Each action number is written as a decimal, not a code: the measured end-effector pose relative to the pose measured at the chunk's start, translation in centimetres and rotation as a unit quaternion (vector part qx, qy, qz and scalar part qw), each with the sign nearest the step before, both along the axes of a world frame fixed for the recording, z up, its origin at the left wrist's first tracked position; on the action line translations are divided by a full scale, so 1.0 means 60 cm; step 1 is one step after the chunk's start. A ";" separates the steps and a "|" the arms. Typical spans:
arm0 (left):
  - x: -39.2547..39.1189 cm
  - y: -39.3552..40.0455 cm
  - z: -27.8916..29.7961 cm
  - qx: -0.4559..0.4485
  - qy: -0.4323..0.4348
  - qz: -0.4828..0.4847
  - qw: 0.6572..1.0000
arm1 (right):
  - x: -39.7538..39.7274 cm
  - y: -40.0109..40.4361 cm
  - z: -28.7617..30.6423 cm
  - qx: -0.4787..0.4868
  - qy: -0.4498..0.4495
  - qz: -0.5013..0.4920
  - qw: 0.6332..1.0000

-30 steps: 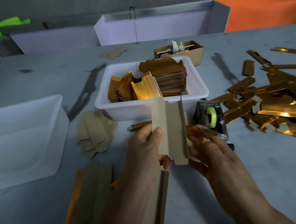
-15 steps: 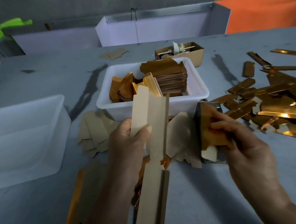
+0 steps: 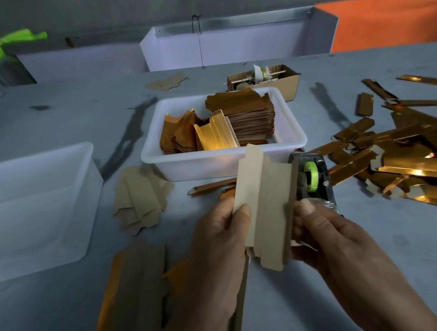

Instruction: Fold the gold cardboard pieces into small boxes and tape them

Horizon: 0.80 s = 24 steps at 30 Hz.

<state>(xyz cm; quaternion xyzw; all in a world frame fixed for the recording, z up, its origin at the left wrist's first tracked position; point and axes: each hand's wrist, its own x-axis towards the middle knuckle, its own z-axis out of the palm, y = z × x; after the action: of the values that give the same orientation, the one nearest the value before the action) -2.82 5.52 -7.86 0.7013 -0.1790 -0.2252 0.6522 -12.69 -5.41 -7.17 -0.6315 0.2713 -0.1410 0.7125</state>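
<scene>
Now both hands, left hand [image 3: 223,231] and right hand [image 3: 324,230], pinch the cardboard piece [image 3: 265,203] at its edges, folding; next probably needs tape from the dispenser [image 3: 311,178].

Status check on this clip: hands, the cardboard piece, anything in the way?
Left hand and right hand both gripping cardboard piece, plain side up, creased, untaped. Tape dispenser just behind it. Nothing blocking.

A wide grey worktable [image 3: 58,118] with dark smears fills the scene; along its far edge stand low white boards [image 3: 221,48], an orange panel [image 3: 392,22] at far right; behind, a dim grey wall [image 3: 128,8]; lighting is low.
</scene>
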 end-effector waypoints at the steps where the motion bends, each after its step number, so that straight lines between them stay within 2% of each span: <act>1: -0.005 -0.002 0.000 -0.001 -0.005 -0.001 1.000 | 0.000 0.000 0.000 0.024 -0.002 -0.002 1.000; 7: -0.022 0.000 -0.001 -0.009 0.054 -0.035 0.998 | -0.003 -0.005 -0.001 0.034 -0.005 -0.048 0.998; 12: -0.034 0.004 0.015 0.063 -0.055 -0.131 0.988 | -0.008 -0.003 -0.007 0.024 -0.006 -0.089 0.996; 15: -0.042 0.002 0.028 0.081 -0.085 -0.116 0.986 | -0.012 -0.003 -0.005 0.008 -0.011 -0.098 0.995; 20: -0.049 -0.004 0.028 0.124 -0.082 -0.055 0.987 | -0.018 -0.007 -0.006 -0.018 -0.014 -0.067 0.998; 22: -0.049 -0.007 0.017 0.104 -0.095 -0.060 0.988 | -0.020 -0.009 -0.006 -0.003 -0.025 -0.045 0.999; 24: -0.050 -0.009 0.009 0.050 -0.069 -0.072 0.994 | -0.024 -0.011 -0.007 0.037 -0.045 -0.021 0.998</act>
<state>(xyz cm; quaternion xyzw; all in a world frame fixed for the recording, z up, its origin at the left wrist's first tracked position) -5.83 5.00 -7.30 0.7323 -0.2620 -0.2316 0.5844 -14.10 -6.09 -7.61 -0.5919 0.2566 -0.1740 0.7440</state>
